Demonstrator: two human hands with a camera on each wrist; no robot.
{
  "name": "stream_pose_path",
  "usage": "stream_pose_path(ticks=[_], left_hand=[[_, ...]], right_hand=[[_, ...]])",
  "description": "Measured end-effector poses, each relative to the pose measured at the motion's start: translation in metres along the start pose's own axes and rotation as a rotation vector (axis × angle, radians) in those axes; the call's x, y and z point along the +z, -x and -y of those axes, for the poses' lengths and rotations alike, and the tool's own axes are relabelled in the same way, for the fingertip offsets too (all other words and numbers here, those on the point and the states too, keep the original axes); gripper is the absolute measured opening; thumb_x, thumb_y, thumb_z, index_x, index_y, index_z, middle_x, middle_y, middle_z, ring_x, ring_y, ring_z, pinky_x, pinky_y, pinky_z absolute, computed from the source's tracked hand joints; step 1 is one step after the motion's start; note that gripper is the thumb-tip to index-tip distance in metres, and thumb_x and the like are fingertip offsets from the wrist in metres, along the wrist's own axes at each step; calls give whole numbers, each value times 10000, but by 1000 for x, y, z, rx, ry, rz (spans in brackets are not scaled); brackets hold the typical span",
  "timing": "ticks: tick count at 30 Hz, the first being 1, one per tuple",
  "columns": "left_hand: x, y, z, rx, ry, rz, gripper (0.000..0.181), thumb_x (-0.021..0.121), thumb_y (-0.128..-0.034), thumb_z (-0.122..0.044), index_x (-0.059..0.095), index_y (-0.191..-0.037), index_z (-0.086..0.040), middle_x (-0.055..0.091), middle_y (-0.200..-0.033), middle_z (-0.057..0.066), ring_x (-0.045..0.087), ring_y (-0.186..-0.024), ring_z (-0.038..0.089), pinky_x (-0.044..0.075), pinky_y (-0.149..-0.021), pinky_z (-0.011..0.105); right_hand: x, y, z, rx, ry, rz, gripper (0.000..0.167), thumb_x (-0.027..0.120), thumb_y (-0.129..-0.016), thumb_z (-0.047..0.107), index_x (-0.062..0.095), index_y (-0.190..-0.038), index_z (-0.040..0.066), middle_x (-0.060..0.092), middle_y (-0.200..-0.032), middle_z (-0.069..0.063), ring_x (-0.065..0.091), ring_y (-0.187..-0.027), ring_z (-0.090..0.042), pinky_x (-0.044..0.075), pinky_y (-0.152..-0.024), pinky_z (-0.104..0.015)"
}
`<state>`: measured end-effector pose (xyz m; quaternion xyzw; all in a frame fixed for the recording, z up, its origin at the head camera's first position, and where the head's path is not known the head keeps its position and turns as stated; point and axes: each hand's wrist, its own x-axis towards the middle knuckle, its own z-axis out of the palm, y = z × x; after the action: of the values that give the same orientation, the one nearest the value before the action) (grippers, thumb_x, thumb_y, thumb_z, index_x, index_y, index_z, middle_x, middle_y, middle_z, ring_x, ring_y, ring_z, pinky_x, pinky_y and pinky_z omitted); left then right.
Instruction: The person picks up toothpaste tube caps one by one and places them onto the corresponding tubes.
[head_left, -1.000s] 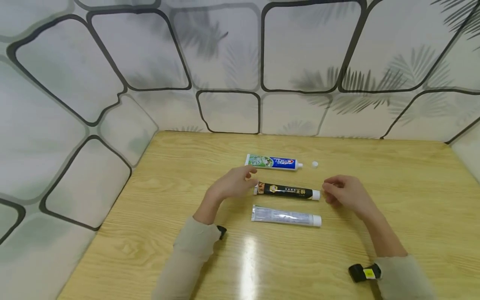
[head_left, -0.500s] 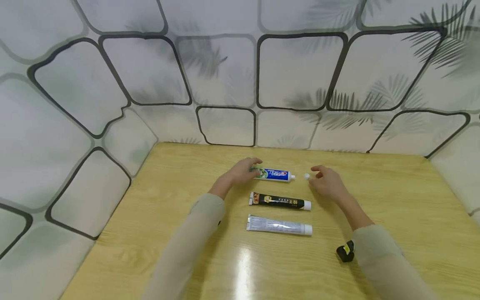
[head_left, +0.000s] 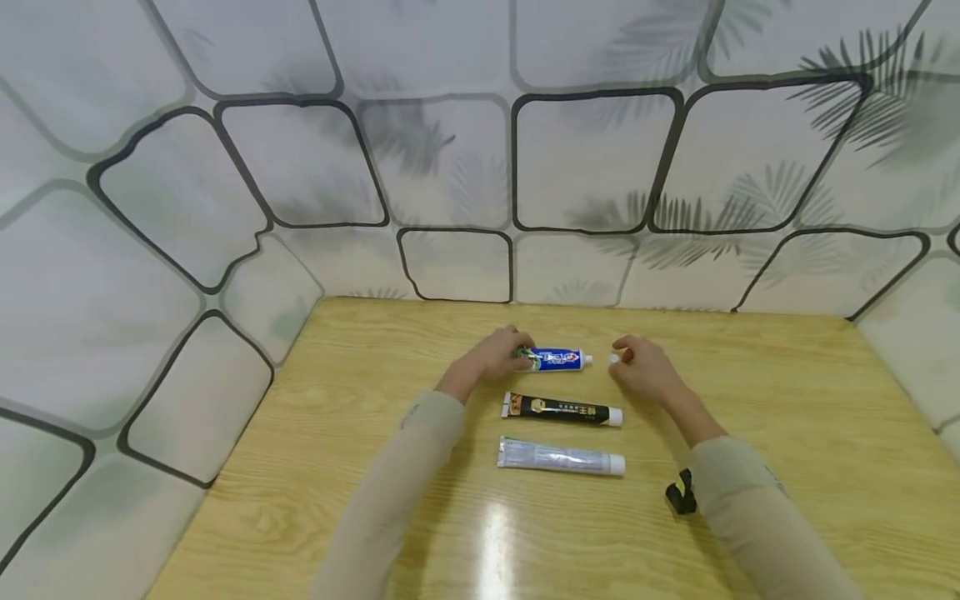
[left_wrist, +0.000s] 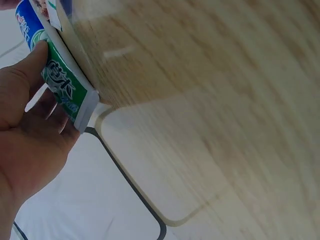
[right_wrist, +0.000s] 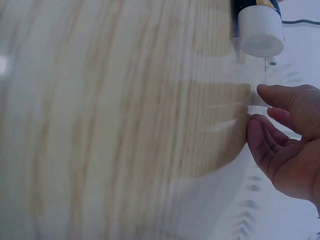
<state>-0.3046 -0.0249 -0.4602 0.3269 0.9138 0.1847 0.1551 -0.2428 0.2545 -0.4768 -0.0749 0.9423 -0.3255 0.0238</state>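
Note:
The left hand (head_left: 495, 353) grips the crimped-end half of a blue and green toothpaste tube (head_left: 558, 359); in the left wrist view its thumb lies across the tube (left_wrist: 67, 90). A bare white nozzle points right from that tube. Just right of the nozzle, the right hand (head_left: 647, 367) has thumb and fingertips around a small white cap (head_left: 614, 358). In the right wrist view the right hand (right_wrist: 292, 135) pinches the cap (right_wrist: 258, 97), which is partly hidden.
Nearer the person lie a black tube (head_left: 558, 408) and a silver-white tube (head_left: 558, 457), both with white caps on. The wooden table (head_left: 360, 358) meets a patterned wall covering (head_left: 450, 267) behind and at left.
Both hands have moved away from the black tube to the blue and green one and its cap. The left hand has taken hold of the tube; the right fingers have closed on the cap.

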Motion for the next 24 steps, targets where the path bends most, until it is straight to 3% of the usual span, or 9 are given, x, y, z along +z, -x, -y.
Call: stream_pose_path(ticks=[6,11,18,24], left_hand=[[10,-5,-9,42,-95,1,350,636,-988,-266,582,-1286,-89,642,-1204,60,587,-1134,215,471,-983,359],[17,-1,-12,53,-47,17,443,633,-987,-293,517,-1386,-139,581,-1283,85,565,-1153,209,485,-968,361],[8,4,-13,16,35,27,568,716,-930,-322,494,-1437,-194,540,-1351,87,547,-1199,222,468,-999,398],[10,6,-10,-19,-53,44,553,715,-924,-338,512,-1420,-204,553,-1329,69,568,-1146,210,487,-961,406]], right_hand=[[5,1,-9,-4,-17,-32,354,652,-883,97,601,-1161,-117,640,-1022,-271,606,-964,-405,484,-864,-539],[7,4,-16,-10,-9,-68,278,665,-877,107,639,-1073,-88,639,-972,-223,599,-922,-360,477,-853,-510],[-1,10,-12,20,-108,-94,296,622,-945,152,616,-1141,-69,652,-1029,-226,619,-948,-364,497,-810,-465],[-6,21,-13,77,-159,-101,358,619,-981,188,592,-1215,-82,628,-1091,-249,613,-955,-352,501,-739,-360]])
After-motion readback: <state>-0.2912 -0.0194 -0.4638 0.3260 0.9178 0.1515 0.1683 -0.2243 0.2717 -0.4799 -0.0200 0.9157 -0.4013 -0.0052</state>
